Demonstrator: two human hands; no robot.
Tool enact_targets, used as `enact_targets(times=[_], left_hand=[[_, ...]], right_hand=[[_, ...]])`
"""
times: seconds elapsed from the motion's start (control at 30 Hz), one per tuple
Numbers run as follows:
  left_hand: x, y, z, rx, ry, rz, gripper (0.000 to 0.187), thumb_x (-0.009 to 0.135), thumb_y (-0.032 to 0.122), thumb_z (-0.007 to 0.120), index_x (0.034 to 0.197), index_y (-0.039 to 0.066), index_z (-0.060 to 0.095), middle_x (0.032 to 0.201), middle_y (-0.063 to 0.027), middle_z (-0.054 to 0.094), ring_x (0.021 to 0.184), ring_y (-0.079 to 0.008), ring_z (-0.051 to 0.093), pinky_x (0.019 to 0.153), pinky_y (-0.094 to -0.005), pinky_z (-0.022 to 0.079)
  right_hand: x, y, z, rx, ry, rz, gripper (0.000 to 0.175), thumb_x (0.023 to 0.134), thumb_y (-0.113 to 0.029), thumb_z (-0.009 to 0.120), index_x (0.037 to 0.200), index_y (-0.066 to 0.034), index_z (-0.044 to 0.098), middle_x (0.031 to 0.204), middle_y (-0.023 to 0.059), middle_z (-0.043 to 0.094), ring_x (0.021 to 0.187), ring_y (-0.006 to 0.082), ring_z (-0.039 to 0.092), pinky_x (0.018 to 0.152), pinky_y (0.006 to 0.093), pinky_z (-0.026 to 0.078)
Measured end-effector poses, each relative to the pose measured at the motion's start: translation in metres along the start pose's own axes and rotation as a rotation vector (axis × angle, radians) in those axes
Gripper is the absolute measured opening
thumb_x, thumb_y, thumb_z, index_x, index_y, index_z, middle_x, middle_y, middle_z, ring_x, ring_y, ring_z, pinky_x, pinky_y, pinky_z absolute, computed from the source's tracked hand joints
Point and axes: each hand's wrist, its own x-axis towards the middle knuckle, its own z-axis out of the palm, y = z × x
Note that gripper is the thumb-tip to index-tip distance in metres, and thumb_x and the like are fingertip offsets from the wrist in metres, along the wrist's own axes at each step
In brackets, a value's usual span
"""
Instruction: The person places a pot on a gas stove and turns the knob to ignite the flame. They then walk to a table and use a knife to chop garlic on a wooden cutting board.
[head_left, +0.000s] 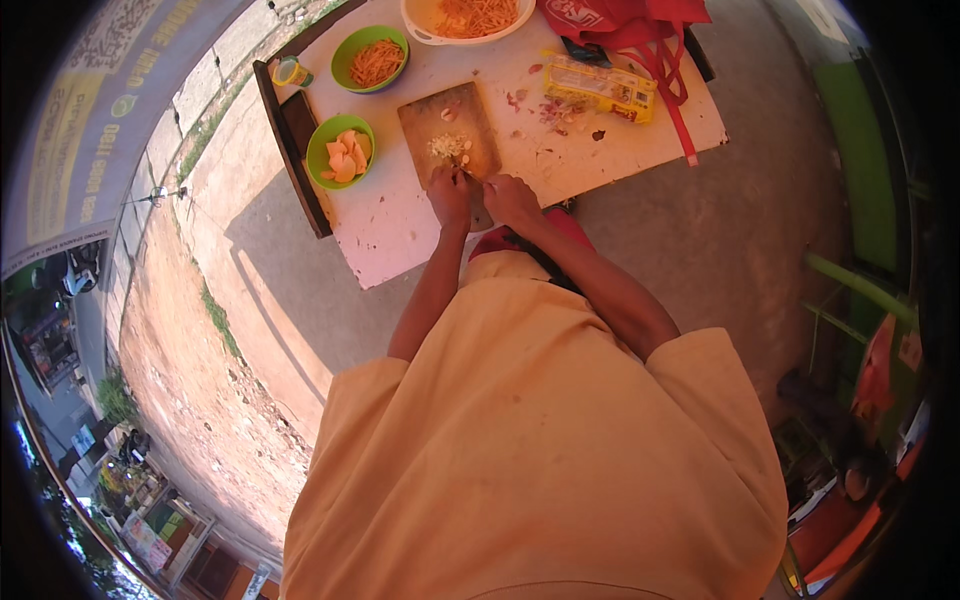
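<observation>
My right hand (511, 201) is closed around the handle of a small knife (471, 175), its blade pointing left toward my other hand. At the near part of a worn wooden chopping board (480, 124), the fingers of my left hand (449, 196) are drawn together by the blade tip. Whatever they may pinch is too small to make out. Just beyond my fingers lies a small heap of finely chopped pale pieces, apparently garlic (445, 145). Some whole peeled cloves lie beside it, and another clove (448, 114) rests farther up the board.
On the white table (382, 251), green bowls hold orange chunks (346, 156) and orange shreds (376, 63). A white basin (421, 34) with more shreds stands behind. To the right are papery peels (559, 112), a yellow plastic package (598, 88) and a red bag (585, 19). A small tub (291, 73) sits far left.
</observation>
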Motion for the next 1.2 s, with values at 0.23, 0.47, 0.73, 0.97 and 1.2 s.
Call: enact_targets(times=[0.23, 0.47, 0.73, 0.97, 1.2], left_hand=[[-0.001, -0.002, 0.000, -0.012, 0.020, -0.003, 0.007, 0.079, 0.005, 0.069, 0.082, -0.002, 0.067, 0.083, -0.0179, 0.063, 0.077, -0.0359, 0.062, 0.069, -0.0435, 0.048], [0.001, -0.002, -0.001, -0.064, 0.014, -0.011, 0.008, 0.080, 0.006, 0.068, 0.082, -0.002, 0.067, 0.082, -0.0181, 0.062, 0.078, -0.0364, 0.062, 0.070, -0.0445, 0.048], [0.001, -0.002, -0.003, -0.059, -0.045, -0.076, 0.007, 0.080, 0.005, 0.066, 0.083, -0.001, 0.067, 0.088, -0.0186, 0.063, 0.081, -0.0386, 0.063, 0.072, -0.0466, 0.050], [0.003, -0.002, -0.003, -0.046, -0.032, -0.085, 0.008, 0.081, 0.006, 0.066, 0.083, -0.001, 0.066, 0.086, -0.0190, 0.063, 0.081, -0.0390, 0.063, 0.072, -0.0462, 0.051], [0.002, -0.005, -0.003, -0.024, -0.021, -0.079, 0.010, 0.082, 0.008, 0.067, 0.085, -0.002, 0.065, 0.086, -0.0207, 0.064, 0.080, -0.0403, 0.063, 0.071, -0.0475, 0.049]], right_hand=[[0.002, -0.001, 0.004, 0.052, 0.032, 0.031, 0.028, 0.090, -0.027, 0.051, 0.095, -0.0070, 0.070, 0.094, 0.0237, 0.068, 0.091, 0.0434, 0.065, 0.082, 0.0504, 0.052], [0.002, -0.003, 0.002, 0.055, 0.036, 0.010, 0.030, 0.090, -0.028, 0.051, 0.099, -0.0080, 0.071, 0.096, 0.0234, 0.069, 0.092, 0.0427, 0.065, 0.084, 0.0485, 0.052], [0.002, -0.009, 0.001, 0.044, 0.026, 0.026, 0.031, 0.089, -0.028, 0.052, 0.102, -0.0076, 0.071, 0.097, 0.0238, 0.068, 0.093, 0.0427, 0.065, 0.084, 0.0475, 0.052], [0.004, -0.014, -0.004, 0.037, -0.025, 0.058, 0.031, 0.088, -0.028, 0.051, 0.103, -0.0086, 0.071, 0.102, 0.0237, 0.068, 0.097, 0.0432, 0.064, 0.086, 0.0479, 0.051], [0.005, -0.010, 0.001, 0.026, -0.008, 0.037, 0.033, 0.088, -0.030, 0.051, 0.103, -0.0078, 0.070, 0.103, 0.0229, 0.068, 0.098, 0.0434, 0.063, 0.087, 0.0479, 0.051]])
